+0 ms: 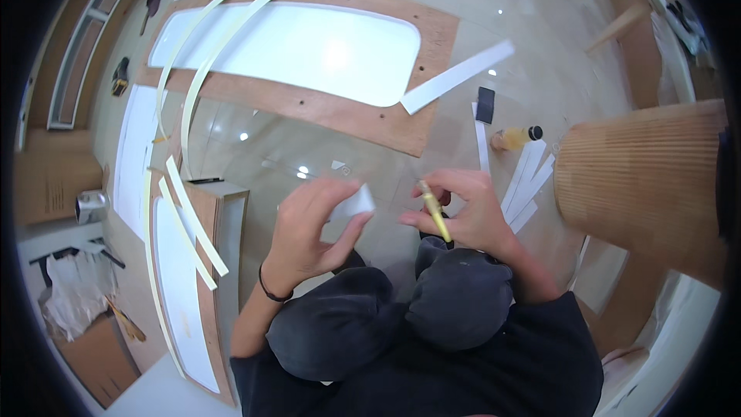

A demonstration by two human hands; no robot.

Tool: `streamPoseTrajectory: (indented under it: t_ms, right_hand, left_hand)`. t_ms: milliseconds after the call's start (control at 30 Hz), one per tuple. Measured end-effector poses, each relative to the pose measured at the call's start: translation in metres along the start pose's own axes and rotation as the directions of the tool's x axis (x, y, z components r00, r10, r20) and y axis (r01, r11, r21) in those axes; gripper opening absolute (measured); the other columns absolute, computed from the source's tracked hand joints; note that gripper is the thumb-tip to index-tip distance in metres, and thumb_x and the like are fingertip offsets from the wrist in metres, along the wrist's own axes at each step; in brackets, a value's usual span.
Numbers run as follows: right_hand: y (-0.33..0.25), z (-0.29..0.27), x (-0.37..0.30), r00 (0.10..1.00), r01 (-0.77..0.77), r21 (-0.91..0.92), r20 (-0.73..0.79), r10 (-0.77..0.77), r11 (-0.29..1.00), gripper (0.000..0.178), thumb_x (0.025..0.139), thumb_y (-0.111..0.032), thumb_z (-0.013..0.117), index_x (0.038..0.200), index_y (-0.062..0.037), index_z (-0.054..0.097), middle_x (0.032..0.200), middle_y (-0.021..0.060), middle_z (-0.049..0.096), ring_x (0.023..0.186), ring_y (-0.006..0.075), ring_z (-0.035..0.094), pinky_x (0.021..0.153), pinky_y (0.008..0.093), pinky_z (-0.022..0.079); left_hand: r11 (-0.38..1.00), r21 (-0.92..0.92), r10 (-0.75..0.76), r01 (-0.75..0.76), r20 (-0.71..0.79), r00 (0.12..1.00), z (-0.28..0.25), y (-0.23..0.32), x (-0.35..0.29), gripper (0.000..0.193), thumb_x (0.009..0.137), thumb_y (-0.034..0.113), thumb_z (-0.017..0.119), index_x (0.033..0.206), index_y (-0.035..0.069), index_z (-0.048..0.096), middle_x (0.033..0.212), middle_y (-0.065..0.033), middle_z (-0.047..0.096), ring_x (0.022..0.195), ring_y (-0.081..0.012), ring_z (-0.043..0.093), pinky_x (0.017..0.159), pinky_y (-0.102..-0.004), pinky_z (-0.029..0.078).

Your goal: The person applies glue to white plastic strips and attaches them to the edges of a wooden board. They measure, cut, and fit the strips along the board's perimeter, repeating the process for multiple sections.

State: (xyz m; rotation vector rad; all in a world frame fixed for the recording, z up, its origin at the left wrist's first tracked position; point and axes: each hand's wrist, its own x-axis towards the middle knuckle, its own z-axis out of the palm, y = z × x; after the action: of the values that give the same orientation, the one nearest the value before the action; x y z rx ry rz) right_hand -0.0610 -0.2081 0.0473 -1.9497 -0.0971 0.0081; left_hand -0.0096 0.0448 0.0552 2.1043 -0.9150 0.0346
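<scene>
Yellow pen-like tool [438, 217] in the right hand [472, 212] slants forward and leftward.

A gap is lying free between the left hand [309, 220] and the right hand [472, 212], and more room is stretching ahead of them over the floor [297, 137] toward a wooden board [440, 38]. Pale strips [197, 218] are hemming the left hand's outer side; a bottle [512, 139] is obstructing ahead-right of the right hand (a ribbed wooden cylinder [637, 177] is walling off beyond). Knees [332, 328] are blocking just behind both.
</scene>
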Motion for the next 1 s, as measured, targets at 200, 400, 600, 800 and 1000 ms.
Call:
streamPoseTrajectory:
  t_ms: [200,400,600,800,1000]
  right_hand:
    - [0.09,-0.001,-0.029,0.857,-0.137,0.039,-0.497,0.139,0.99,0.032,0.078,-0.017,0.081,0.102,-0.003,0.068,0.082,0.0049,0.069,0.074,0.0159,0.066,0.067,0.028,0.049]
    - [0.18,0.001,-0.004,0.735,-0.255,-0.093,-0.666,0.13,0.963,0.044,0.079,-0.021,0.08,0.116,-0.006,0.06,0.097,0.0078,0.067,0.09,0.0196,0.064,0.07,0.0322,0.051]
    - [0.257,0.017,-0.004,0.798,-0.477,-0.441,-0.58,0.165,0.76,0.05,0.079,-0.024,0.078,0.121,-0.0077,0.055,0.106,0.0109,0.063,0.102,0.0293,0.06,0.085,0.0403,0.049]
    - [0.281,0.042,-0.019,0.852,-0.424,-0.516,-0.507,0.134,0.744,0.057,0.075,-0.029,0.082,0.119,-0.0063,0.053,0.107,0.0138,0.06,0.099,0.0334,0.059,0.085,0.0442,0.047]
    - [0.257,0.042,-0.077,0.701,-0.615,-0.141,-0.548,0.456,0.776,0.055,0.074,-0.037,0.084,0.102,-0.004,0.051,0.104,0.0183,0.058,0.098,0.0334,0.059,0.083,0.0444,0.047]
  left_hand:
    - [0.958,0.241,-0.179,0.154,0.086,0.98,0.082,-0.094,-0.105,0.038,0.082,0.014,0.076,0.115,0.003,0.06,0.099,-0.013,0.068,0.083,-0.0325,0.064,0.074,-0.0374,0.05]
    - [0.642,0.681,-0.502,0.352,0.026,0.865,0.122,-0.142,-0.181,0.043,0.087,0.021,0.069,0.125,0.004,0.055,0.143,-0.0239,0.044,0.118,-0.0407,0.054,0.095,-0.0539,0.045]
    - [0.49,0.768,-0.74,0.413,0.116,0.663,0.106,-0.146,-0.186,0.052,0.084,0.028,0.07,0.129,0.006,0.055,0.148,-0.0273,0.035,0.126,-0.0425,0.048,0.1,-0.0563,0.041]
    - [0.752,0.539,-0.559,0.38,0.215,0.801,0.126,-0.151,-0.109,0.041,0.084,0.026,0.07,0.119,0.006,0.06,0.121,-0.0181,0.06,0.108,-0.0364,0.058,0.089,-0.048,0.049]
    - [0.938,0.313,-0.276,0.151,0.408,0.87,0.165,-0.141,-0.051,0.019,0.086,0.017,0.066,0.097,0.003,0.06,0.095,-0.0152,0.062,0.087,-0.0354,0.062,0.072,-0.0444,0.052]
